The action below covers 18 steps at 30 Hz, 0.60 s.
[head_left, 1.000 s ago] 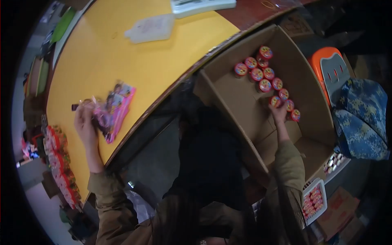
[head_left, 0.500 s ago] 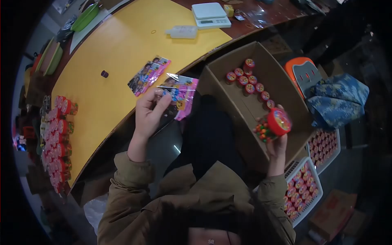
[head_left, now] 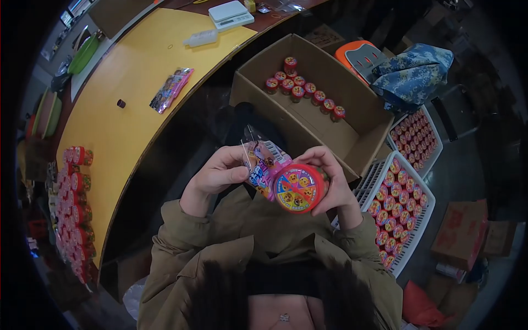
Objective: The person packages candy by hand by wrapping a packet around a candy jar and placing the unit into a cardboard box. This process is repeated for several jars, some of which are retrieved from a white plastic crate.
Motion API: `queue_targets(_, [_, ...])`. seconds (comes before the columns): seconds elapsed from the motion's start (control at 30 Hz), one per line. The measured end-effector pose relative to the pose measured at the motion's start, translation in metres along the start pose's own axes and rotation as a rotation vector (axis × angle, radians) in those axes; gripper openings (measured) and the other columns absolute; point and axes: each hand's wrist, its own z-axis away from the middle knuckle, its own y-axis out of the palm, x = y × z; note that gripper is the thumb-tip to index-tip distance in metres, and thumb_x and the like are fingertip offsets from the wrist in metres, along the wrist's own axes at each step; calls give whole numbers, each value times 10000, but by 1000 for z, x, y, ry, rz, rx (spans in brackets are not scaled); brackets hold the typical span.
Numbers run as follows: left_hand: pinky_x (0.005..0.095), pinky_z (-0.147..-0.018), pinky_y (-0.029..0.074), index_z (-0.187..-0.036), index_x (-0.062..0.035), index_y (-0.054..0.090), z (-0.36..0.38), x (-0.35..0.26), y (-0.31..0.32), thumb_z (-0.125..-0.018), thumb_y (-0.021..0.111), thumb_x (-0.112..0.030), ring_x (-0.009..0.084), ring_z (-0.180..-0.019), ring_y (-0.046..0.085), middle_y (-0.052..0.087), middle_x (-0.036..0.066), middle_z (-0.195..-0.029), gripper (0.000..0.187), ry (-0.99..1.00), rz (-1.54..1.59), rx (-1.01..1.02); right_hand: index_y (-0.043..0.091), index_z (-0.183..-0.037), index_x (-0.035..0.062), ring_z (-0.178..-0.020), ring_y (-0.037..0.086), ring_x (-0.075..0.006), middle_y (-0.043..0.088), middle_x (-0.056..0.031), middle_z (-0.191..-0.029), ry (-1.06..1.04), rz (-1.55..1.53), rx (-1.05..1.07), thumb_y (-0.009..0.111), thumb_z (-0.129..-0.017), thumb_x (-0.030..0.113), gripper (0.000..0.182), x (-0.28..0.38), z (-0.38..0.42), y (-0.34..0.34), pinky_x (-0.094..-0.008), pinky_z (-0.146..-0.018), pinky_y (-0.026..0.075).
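Between the thumb and fingers of my left hand (head_left: 220, 175) is a clear plastic bag (head_left: 265, 160) printed in pink and purple. My right hand (head_left: 336, 190) grips a candy jar (head_left: 298, 188) around its side, its red lid with a colourful wheel of faces turned up toward me. Lid and bag overlap in front of my chest, the bag's lower part right at the lid's edge. More printed bags (head_left: 171, 90) lie stacked on the yellow tabletop (head_left: 132, 132).
A cardboard box (head_left: 261, 110) on the right holds several red-lidded jars (head_left: 298, 91). Beyond it are white crates (head_left: 422, 234) of jars, an orange stool (head_left: 350, 56) and camouflage cloth (head_left: 418, 69). Jars (head_left: 77, 201) line the table's left; a bottle (head_left: 202, 38) and scale (head_left: 231, 15) stand behind.
My right hand has brought the jar from over the box to my chest, turning its lid toward me. My left hand has carried the bag down and right to meet it. The view has shifted.
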Motion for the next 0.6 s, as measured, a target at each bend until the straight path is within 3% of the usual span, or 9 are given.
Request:
queue_targets(0.13, [357,-924,389,-1014,40,602,1,-7,12,-846,610,-219,225,-1082,517,485,156,-1252,309,-98,47,-79,387,-1262,-1,-1045,520,-161,529,-86,-1101,-1,-23,19,893,-477,257,969,8,4,6,-293,-926,410])
queue_targets(0.2, [362,-926,390,-1006,31,612,-1,-10,19,-840,617,-227,224,-1089,513,495,156,-1239,307,-127,79,-89,381,-1287,0,-1022,526,-160,532,-81,-1094,-47,130,84,886,-480,262,987,9,6,4,-291,-911,416])
queue_targets(0.27, [403,-971,347,-966,0,650,-6,-11,27,-774,653,-350,306,-1151,470,424,240,-1284,399,38,-100,-97,386,-1287,1,-1007,531,-161,535,-83,-1087,-76,211,75,881,-486,268,979,12,7,8,-292,-899,421])
queue_targets(0.33, [415,-959,349,-942,-9,660,-4,-14,24,-780,642,-345,318,-1143,462,456,206,-1262,374,-5,-73,-18,392,-1286,3,-992,536,-162,538,-86,-1079,-105,296,67,877,-491,275,970,16,8,13,-293,-888,426])
queue_targets(0.4, [430,-966,324,-956,-17,663,-11,-17,25,-777,641,-349,335,-1150,443,464,210,-1265,377,33,-403,19,443,-1254,12,-963,548,-165,539,-91,-1067,-203,412,43,865,-510,291,900,19,8,17,-293,-857,438])
queue_targets(0.43, [355,-936,335,-943,8,642,-14,-18,28,-779,682,-272,236,-1079,437,518,145,-1165,327,60,-398,16,443,-1254,12,-963,548,-165,539,-91,-1067,-206,412,39,865,-510,291,900,22,8,17,-293,-857,438])
queue_targets(0.5, [350,-930,339,-944,7,640,-15,-19,21,-776,686,-265,234,-1071,439,499,135,-1177,323,79,-398,107,486,-1214,26,-954,550,-174,534,-93,-1061,-253,665,47,861,-521,297,834,26,6,18,-295,-839,442])
queue_targets(0.6, [350,-913,347,-958,-15,645,-19,-26,20,-715,748,-240,231,-1059,445,472,118,-1208,347,97,-507,212,522,-1160,32,-954,547,-178,527,-91,-1068,-201,580,-101,858,-532,295,759,18,12,21,-293,-830,444])
